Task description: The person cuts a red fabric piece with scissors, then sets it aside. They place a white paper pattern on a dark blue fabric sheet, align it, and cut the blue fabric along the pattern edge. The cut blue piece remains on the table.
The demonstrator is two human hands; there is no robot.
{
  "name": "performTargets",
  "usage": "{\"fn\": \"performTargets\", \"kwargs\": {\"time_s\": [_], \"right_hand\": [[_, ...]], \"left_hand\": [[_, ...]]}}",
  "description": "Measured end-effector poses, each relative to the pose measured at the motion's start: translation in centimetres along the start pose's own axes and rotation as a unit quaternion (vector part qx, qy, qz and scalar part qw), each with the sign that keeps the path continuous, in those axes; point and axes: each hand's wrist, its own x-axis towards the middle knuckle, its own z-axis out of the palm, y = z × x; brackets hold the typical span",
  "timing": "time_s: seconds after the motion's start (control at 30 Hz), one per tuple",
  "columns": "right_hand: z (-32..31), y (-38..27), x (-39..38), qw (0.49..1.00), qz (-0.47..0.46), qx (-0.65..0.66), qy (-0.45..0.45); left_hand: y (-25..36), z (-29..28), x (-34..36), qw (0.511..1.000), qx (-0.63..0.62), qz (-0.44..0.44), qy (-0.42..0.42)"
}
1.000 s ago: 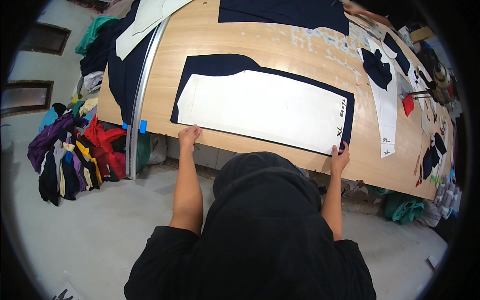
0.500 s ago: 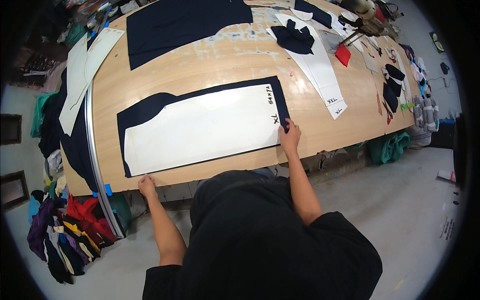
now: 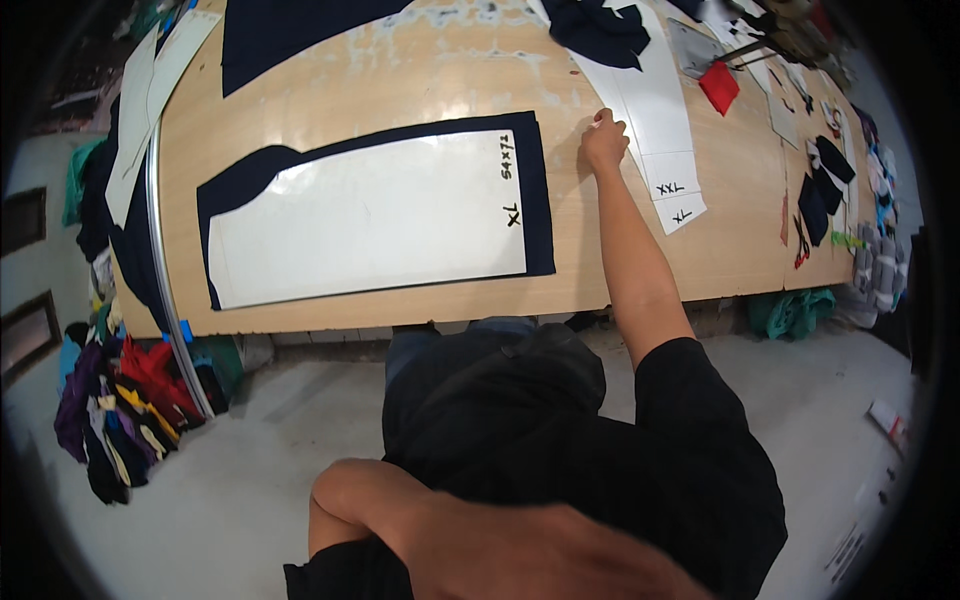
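My right hand (image 3: pixel 606 142) reaches over the table, beside the long white paper patterns (image 3: pixel 655 120). Its fingers are closed in a pinch on a small pinkish piece (image 3: pixel 598 123), likely tailor's chalk, mostly hidden by them. To its left lies a white trouser-shaped pattern (image 3: pixel 370 225) on dark navy fabric (image 3: pixel 537 200), which shows along the top and right sides. My left arm is bent close to the camera, and my left hand (image 3: pixel 560 560) is a blurred shape at the lower edge, its fingers hidden.
More navy fabric (image 3: pixel 300 35) lies at the table's far side. A metal rail (image 3: pixel 156 215) crosses the left end, beside more patterns (image 3: pixel 165 90). At right are a cutting machine (image 3: pixel 775 40), a red cloth piece (image 3: pixel 718 88) and scissors (image 3: pixel 801 245). Garments (image 3: pixel 125 420) are heaped below left.
My right hand left the pattern's right edge and moved up and right to the small pink piece. My left hand left the table's front edge and came up close to the camera.
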Motion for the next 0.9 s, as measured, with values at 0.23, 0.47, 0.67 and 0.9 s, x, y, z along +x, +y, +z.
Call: {"fn": "performTargets", "kwargs": {"time_s": [0.23, 0.47, 0.67, 0.9], "right_hand": [[-0.3, 1.5, -0.2, 0.991, -0.065, 0.114, 0.030], [-0.8, -2.9, -7.1, 0.936, -0.153, 0.302, -0.095], [2.3, -4.9, -8.6, 0.935, -0.141, 0.316, -0.078], [2.7, -5.9, -8.8, 0.946, -0.165, 0.274, -0.057]], "left_hand": [[-0.8, -3.0, 3.4, 0.993, 0.011, 0.099, -0.067], [-0.8, -10.6, 4.8, 0.987, 0.089, -0.132, -0.022], [-6.0, -33.2, 4.6, 0.588, 0.790, -0.146, 0.089], [-8.6, -39.9, 4.2, 0.388, 0.885, -0.257, -0.023]]}}
